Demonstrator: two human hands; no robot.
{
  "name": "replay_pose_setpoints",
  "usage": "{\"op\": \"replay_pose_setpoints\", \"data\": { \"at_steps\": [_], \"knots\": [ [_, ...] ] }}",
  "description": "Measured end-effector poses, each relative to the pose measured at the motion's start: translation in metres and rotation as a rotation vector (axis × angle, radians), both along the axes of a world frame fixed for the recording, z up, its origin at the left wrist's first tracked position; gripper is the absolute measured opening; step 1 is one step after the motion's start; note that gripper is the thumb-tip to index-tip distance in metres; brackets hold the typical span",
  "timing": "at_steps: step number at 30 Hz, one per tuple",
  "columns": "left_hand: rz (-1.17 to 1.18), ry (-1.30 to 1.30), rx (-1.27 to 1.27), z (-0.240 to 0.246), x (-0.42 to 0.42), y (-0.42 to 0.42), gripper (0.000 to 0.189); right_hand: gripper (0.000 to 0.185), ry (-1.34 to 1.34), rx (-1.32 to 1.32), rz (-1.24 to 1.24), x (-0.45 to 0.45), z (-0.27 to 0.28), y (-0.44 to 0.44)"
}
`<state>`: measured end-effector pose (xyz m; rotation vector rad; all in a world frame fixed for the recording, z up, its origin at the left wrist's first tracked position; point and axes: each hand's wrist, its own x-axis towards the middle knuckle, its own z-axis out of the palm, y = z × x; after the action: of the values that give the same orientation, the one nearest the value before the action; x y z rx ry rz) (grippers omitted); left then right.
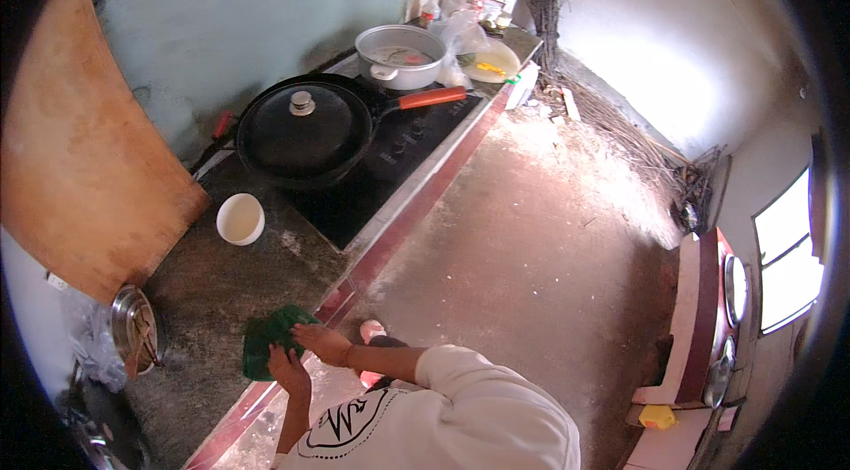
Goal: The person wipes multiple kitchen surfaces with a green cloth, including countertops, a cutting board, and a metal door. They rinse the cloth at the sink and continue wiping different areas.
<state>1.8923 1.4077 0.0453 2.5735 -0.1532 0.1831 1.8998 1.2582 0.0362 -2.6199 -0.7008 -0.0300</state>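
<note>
A folded green cloth [260, 354] lies on the dark countertop at its front edge, close before me. My left hand [289, 370] grips it from the near side, fingers bent onto its surface. From the right, my right hand [322, 342] reaches over the cloth's upper part and has its fingertips on it. The two hands are close together but apart. Beyond them a white bowl [240, 220] with pale contents stands on the counter. Further off, a large black pan with a domed lid [309, 131] and an orange handle sits on the black cooktop [398, 158].
A silver pot [401, 58] stands behind the pan, near plastic bags [461, 38] and bottles. A metal basin [134, 324] with utensils is at the counter's left. A tan board [86, 138] leans by the wall. Dry sticks [614, 118] lie along the far wall.
</note>
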Motion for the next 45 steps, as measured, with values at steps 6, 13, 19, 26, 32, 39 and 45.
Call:
{"op": "replay_pose_setpoints", "data": {
  "at_steps": [6, 13, 19, 26, 32, 39, 45],
  "knots": [
    [-0.166, 0.458, -0.852, 0.022, -0.015, -0.087, 0.023, 0.037, 0.463, 0.653, -0.444, -0.049, 0.037, -0.093],
    [-0.216, 1.098, -1.427, 0.045, -0.024, -0.203, 0.029, 0.056, 0.520, 1.355, -0.519, -0.099, 0.052, -0.214],
    [-0.446, 1.310, -1.134, 0.058, -0.040, -0.360, 0.033, 0.072, 0.481, 1.689, -0.552, -0.174, 0.049, -0.355],
    [-0.806, 1.308, -0.774, 0.074, -0.069, -0.529, 0.037, 0.075, 0.277, 1.725, -0.954, -0.237, 0.053, -0.484],
    [-1.182, 1.065, -0.372, 0.083, -0.073, -0.643, 0.039, 0.086, -0.088, 0.771, -1.192, -0.262, 0.058, -0.586],
    [-1.761, 0.949, -0.168, 0.081, -0.040, -0.801, 0.035, 0.082, 0.450, 0.848, -1.021, -0.254, 0.044, -0.739],
    [-1.790, 1.037, -0.393, 0.083, 0.020, -0.952, 0.032, 0.053, 0.334, 1.254, -1.140, -0.204, 0.062, -0.872]
  ]
}}
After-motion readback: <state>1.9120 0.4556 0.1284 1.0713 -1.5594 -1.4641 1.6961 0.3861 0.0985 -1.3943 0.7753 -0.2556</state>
